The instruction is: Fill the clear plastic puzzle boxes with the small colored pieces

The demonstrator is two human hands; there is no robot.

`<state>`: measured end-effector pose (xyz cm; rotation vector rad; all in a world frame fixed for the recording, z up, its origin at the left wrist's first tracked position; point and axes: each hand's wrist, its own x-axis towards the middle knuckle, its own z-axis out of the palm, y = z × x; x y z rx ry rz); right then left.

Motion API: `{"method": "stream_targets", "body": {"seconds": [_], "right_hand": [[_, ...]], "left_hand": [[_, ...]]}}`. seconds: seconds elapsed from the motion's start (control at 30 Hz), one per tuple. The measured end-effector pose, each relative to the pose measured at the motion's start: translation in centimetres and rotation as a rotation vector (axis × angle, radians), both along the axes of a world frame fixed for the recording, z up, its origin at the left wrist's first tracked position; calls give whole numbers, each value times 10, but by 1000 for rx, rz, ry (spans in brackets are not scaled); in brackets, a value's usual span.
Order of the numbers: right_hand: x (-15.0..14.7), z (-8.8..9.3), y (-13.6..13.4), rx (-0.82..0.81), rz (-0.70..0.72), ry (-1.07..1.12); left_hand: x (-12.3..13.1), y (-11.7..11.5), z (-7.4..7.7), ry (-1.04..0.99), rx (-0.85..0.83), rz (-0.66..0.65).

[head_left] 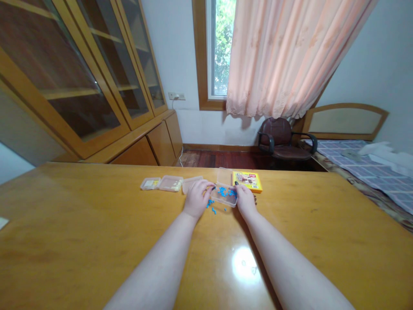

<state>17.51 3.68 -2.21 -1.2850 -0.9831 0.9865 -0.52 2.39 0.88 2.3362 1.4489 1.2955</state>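
Two bare forearms (163, 262), fingers (207, 194) with dark, near-black nails (236, 183)

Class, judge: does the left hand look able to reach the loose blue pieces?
Probably yes: the loose blue pieces lie on the table just beside the left hand, with nothing visible between.

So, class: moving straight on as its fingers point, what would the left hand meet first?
Probably the clear box, at its left end; the left hand may already touch it, depth being unclear.
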Motion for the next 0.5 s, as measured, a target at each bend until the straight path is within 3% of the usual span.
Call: {"method": "stream_targets", "body": {"seconds": [0.1,0.37,0.5], "right_hand": [[-1,-1,1,6,14,47],[3,3,1,-25,-130,98],[3,5,1,-19,-165,131]], "left_hand": [[4,-6,3,86,-36,-110],[-1,-7,3,54,-18,-80],[4,-6,2,220,-165,-250]]}}
